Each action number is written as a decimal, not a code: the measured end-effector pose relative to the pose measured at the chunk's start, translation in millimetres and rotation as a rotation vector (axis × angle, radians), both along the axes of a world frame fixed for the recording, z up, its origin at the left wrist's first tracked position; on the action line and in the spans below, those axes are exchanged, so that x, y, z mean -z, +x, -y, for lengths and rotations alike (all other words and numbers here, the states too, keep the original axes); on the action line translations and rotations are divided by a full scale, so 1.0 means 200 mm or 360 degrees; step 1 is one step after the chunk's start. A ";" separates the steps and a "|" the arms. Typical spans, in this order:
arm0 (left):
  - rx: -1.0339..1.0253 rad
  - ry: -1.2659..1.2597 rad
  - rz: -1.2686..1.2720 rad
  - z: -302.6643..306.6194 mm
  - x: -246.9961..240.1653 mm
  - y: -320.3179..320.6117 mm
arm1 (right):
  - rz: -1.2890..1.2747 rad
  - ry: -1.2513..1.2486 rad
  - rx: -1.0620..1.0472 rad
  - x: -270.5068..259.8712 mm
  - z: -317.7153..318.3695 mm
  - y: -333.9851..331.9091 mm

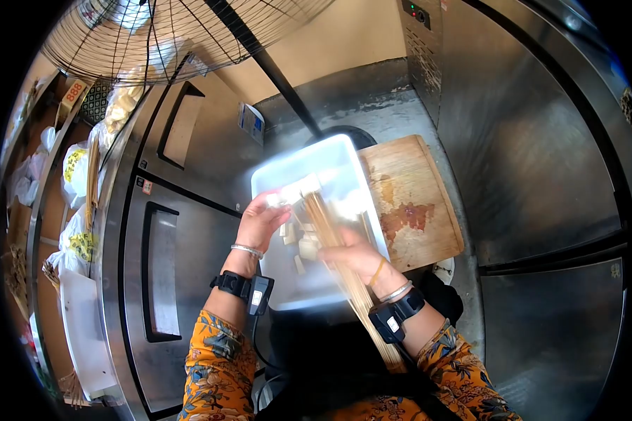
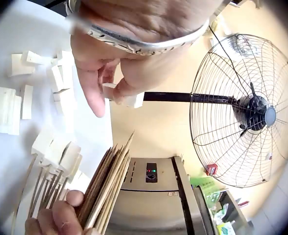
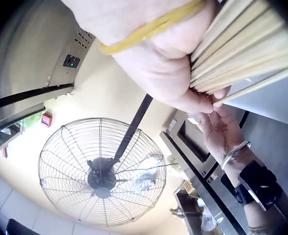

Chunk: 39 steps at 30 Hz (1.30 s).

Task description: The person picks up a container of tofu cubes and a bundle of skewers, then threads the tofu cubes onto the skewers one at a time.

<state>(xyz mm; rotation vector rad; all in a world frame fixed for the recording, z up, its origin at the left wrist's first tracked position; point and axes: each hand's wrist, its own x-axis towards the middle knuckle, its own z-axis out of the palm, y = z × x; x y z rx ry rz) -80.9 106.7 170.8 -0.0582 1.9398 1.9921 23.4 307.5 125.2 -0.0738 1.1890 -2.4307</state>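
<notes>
Item, one skewer bundle (image 2: pixel 107 186), pale wood: my head view has it over the tray, long axis slanting from the far left to the near right, sharpened tips at the far end, beside the left hand (image 1: pixel 260 221). Right hand (image 1: pixel 358 258): fingers curled round the bundle, grasping it about its middle. Left hand: fingers pinching one white block (image 2: pixel 134 99) near the tips; I cannot tell whether block and tips touch. Container, one white tray (image 1: pixel 277 284), rectangular, its long sides running near to far with a slight lean. Contents: loose white blocks (image 2: pixel 0 105), some stacked or leaning together, and, to the right, a group of skewers with white blocks (image 2: pixel 44 144) at their far ends; I cannot make out how many. Right of the tray, one wooden cutting board (image 1: pixel 400 182) with a wet, reddish stain (image 1: pixel 409 216), its left side covered by the tray. Far side, one wire-caged fan (image 3: pixel 101 176), cut off at the top of my head view. Left, shelves with plastic bags (image 1: pixel 76 172); right, a steel cabinet (image 1: pixel 534 140). Hard to make out: the block in the head view, blurred and washed out; the bundle's middle, hidden by the right fingers; its near part, cut off in my right wrist view.
</notes>
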 end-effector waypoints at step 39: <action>-0.0433 0.0671 0.0364 -0.04 0.04 -0.03 | 0.0002 0.0036 0.0000 0.05 0.03 0.00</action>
